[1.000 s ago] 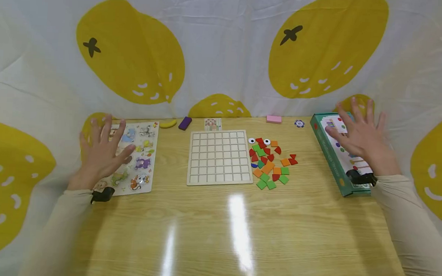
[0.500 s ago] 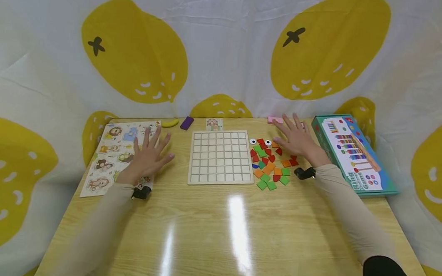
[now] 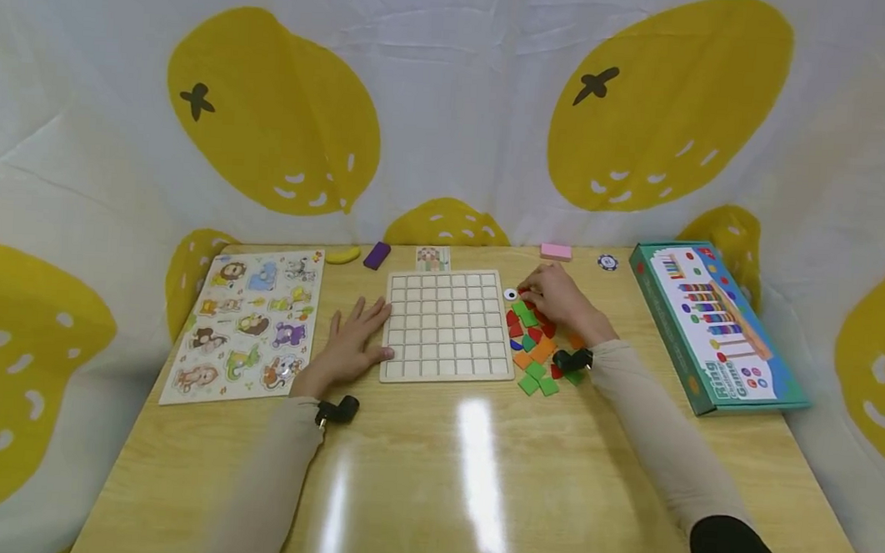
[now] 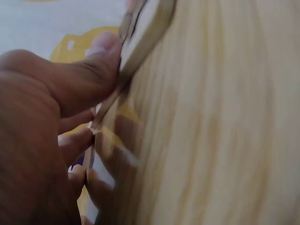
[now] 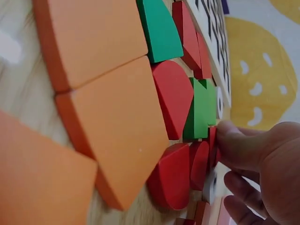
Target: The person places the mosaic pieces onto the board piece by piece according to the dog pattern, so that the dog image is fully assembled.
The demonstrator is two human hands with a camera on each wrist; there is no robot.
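Note:
The wooden grid board [image 3: 451, 325] lies flat on the table in the head view, its squares bare. My left hand [image 3: 351, 338] is at its left edge with fingers spread. In the left wrist view the left thumb [image 4: 101, 61] touches the board's rim [image 4: 147, 40], and the fingertips rest low on the table. My right hand [image 3: 561, 298] reaches over the loose coloured wooden pieces right of the board. In the right wrist view its thumb and fingers pinch a small red wooden piece [image 5: 212, 145]. Green blocks [image 5: 196, 115] and other red pieces [image 5: 173, 98] lie close around it.
An animal puzzle board [image 3: 248, 325] lies at left. Along the back are a yellow banana piece [image 3: 343, 255], purple block [image 3: 377, 255], pattern card [image 3: 432, 259], pink block [image 3: 556, 251] and round chip [image 3: 608, 263]. A green game box [image 3: 718, 324] stands at right.
Both hands have come inward from the sides. The left hand went from above the puzzle to the grid board's left edge; the right came down from over the box and pinches a red piece.

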